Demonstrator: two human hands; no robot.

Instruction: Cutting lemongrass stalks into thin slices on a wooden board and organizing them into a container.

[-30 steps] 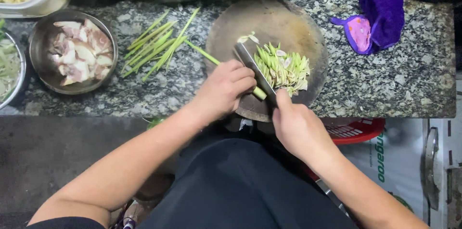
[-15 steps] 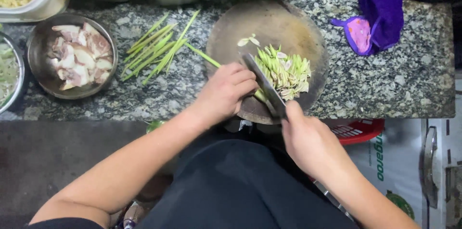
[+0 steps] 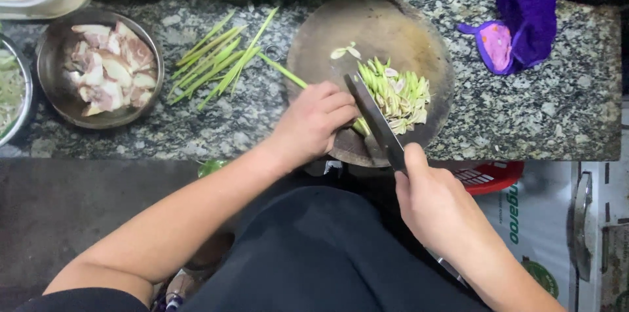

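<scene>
Green stalks (image 3: 359, 126) lie on the round wooden chopping board (image 3: 393, 30) at the counter's (image 3: 537, 115) front edge. Left hand (image 3: 313, 123) pins them, grip clenched. Right hand (image 3: 436, 204) grasps the knife (image 3: 373, 118), blade beside the sliced pile (image 3: 401, 94). Uncut stalks (image 3: 216, 59) and a bowl of meat (image 3: 101, 69) sit leftward.

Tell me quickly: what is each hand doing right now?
Left hand: fingers curled, pressing green stalks onto the board.
Right hand: closed on the knife.
</scene>
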